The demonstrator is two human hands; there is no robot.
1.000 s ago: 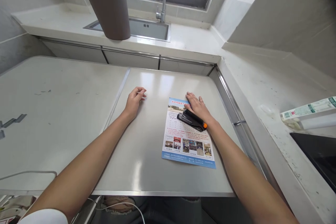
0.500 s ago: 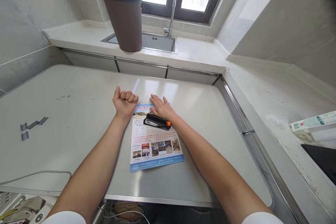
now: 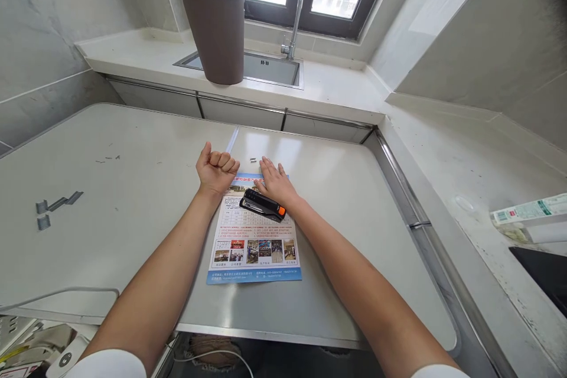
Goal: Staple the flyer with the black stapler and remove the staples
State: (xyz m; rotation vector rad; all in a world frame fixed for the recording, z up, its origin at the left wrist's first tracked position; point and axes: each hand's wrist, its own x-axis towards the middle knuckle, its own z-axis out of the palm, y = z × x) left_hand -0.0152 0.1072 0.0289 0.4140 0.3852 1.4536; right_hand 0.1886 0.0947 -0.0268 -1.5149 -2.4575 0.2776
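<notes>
A printed flyer with blue borders, photos and red text lies flat on the table. On its upper half rests a black stapler with an orange end, beside my right wrist. My right hand is open, palm down over the flyer's top right corner, its fingers reaching beyond the paper. My left hand is closed in a fist, fingers curled toward the palm, at the top left corner; nothing shows in it. Small silvery pieces like staples lie just left of my right fingertips.
Grey staple strips and thin dark bits lie on the left of the table. Behind it, a brown bin with bottles stands at the sink and faucet. A box lies on the right counter.
The flyer has turned slightly, its lower edge swinging left, and the stapler has shifted a little with it. The small silvery pieces near my right fingertips now show. Both hands keep their shapes.
</notes>
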